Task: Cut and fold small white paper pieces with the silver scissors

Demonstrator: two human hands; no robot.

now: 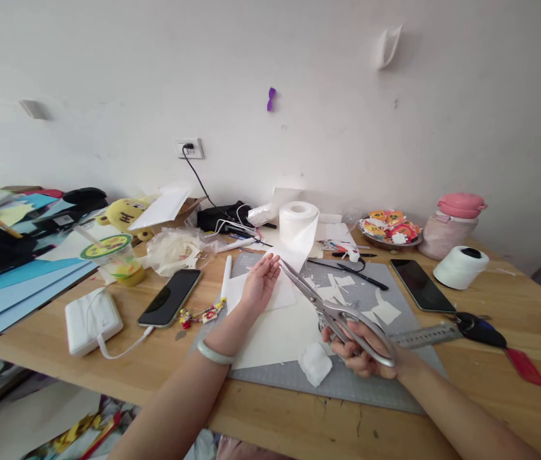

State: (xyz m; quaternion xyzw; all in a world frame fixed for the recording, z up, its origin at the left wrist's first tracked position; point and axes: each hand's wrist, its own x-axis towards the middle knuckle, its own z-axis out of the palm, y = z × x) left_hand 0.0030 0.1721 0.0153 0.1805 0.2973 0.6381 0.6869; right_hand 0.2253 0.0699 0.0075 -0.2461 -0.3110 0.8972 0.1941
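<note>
My right hand point(363, 351) grips a pair of large metal scissors point(320, 303), its fingers through the handle loops. The blades point up and left, their tips close to the fingertips of my left hand point(260, 284). That hand is held palm up with fingers stretched out, and nothing plainly shows in it. Just behind the tips stands a white tissue roll point(294, 223), its loose end hanging forward. Under my hands, white paper sheets point(270, 338) lie on a grey cutting mat point(370, 390). A white cotton pad point(315, 364) rests by my right hand.
Paper scraps point(382, 310) and a steel ruler point(428, 335) lie on the mat's right side. A phone point(421, 285), thread spool point(462, 268) and candy dish point(389, 230) stand right. Leftward are another phone point(169, 297), a power bank point(92, 319) and a drink cup point(117, 259).
</note>
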